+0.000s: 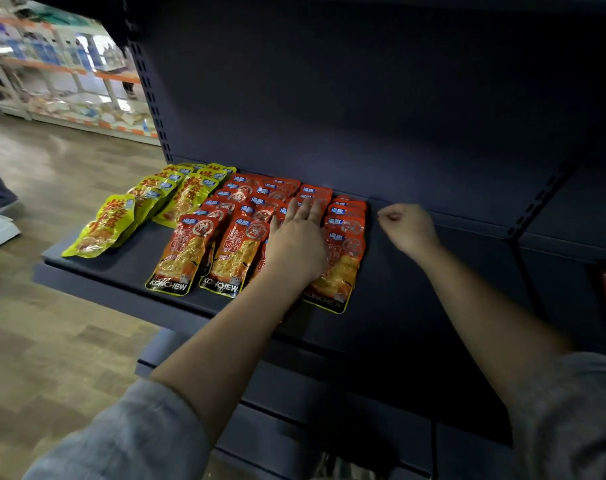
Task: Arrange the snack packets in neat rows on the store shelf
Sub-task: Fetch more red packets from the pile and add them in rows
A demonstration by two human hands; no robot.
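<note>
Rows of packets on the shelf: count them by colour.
6: two rows of yellow packets at left, four rows of red packets beside them; the left hand partly hides the third red row.

Snack packets lie flat on the shelf, set in overlapping rows running from its front edge back toward the rear panel. Two rows occupy the shelf's left end. To their right, separated by a narrow gap, lie four further rows, packed side by side. The left hand rests flat on the third of these rows. The right hand sits to the right of the last row, apart from it, over bare shelf.
</note>
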